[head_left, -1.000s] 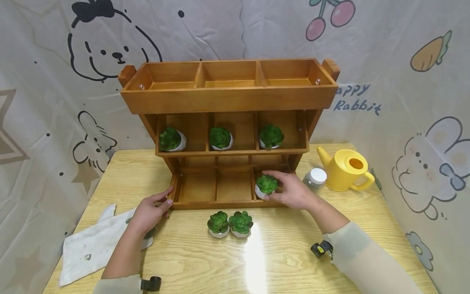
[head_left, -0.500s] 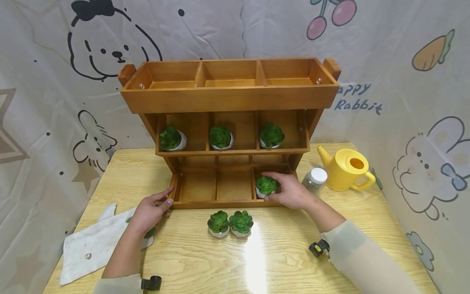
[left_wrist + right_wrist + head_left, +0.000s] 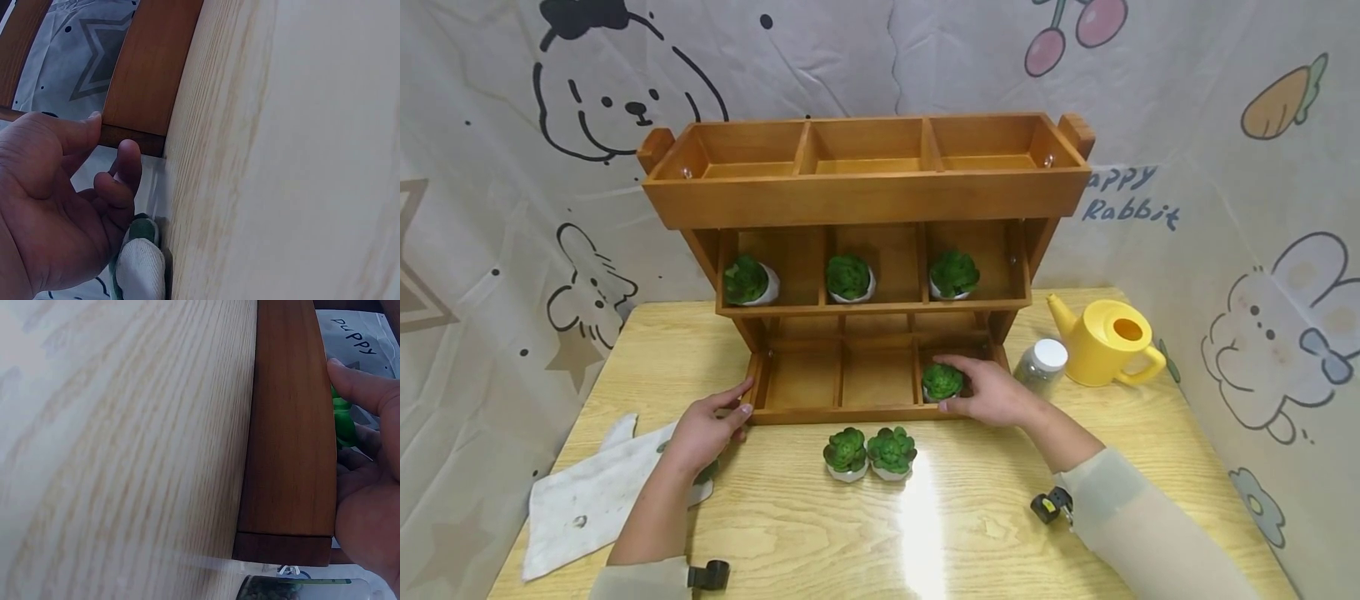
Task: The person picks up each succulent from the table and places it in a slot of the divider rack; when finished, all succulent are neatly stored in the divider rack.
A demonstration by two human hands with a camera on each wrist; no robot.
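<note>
While the fingers of the right hand [image 3: 988, 393] hold the potted succulent [image 3: 942, 380], it has sunk deeper into the shelf's [image 3: 865, 200] bottom right compartment; placement looks nearly finished. Green rosette, upright, pot mostly hidden by the front board [image 3: 872, 413]. Left hand [image 3: 703, 429] touches the shelf's end; grip unclear.

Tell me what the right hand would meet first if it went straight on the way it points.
The right hand holds the potted plant, which would probably first meet the divider on its left in the bottom tray; depth is hard to judge.
</note>
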